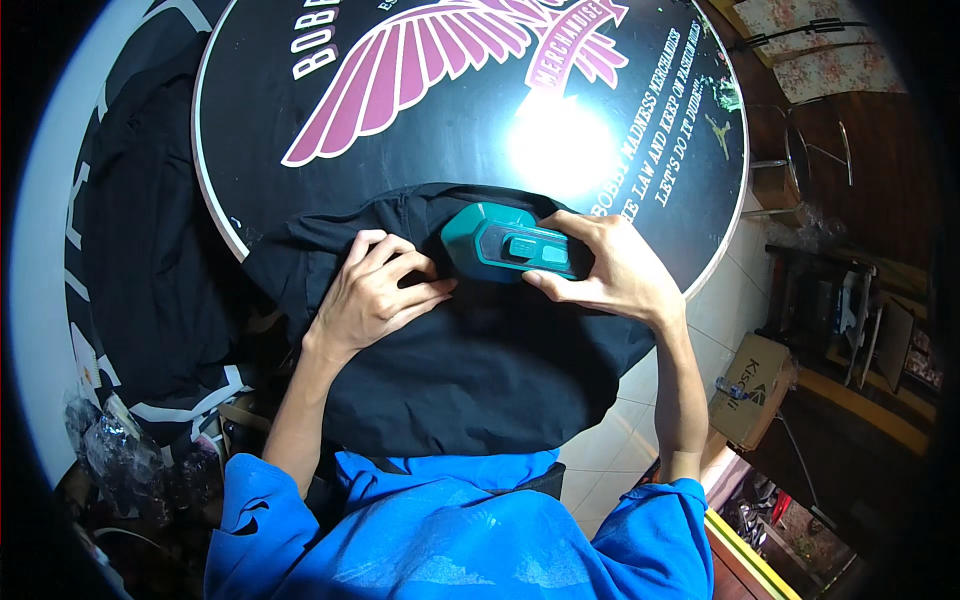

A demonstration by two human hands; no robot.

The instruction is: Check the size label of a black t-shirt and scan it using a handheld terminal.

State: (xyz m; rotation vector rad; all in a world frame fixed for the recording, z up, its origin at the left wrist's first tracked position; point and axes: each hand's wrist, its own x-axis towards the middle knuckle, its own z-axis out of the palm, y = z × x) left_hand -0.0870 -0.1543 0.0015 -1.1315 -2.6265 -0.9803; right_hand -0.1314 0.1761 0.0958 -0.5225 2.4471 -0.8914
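Observation:
A black cloth garment (470,370) lies bunched over the near edge of the round table and down across my lap. My right hand (605,265) grips a teal handheld device (490,240) with a slide switch on top, shaped like a lint remover. The thumb is on its near side and the fingers are on its far side. Its head points left and rests on the cloth; its underside is hidden. Just left of it, my left hand (375,290) presses on the garment with fingers apart and slightly bent.
The round black table (430,150) has a pink wing print, white lettering and a bright glare spot. Dark cloth (150,220) hangs at the left, above clear plastic wrapping (115,445). At the right are a cardboard box (750,390) and a metal-legged stool (790,160).

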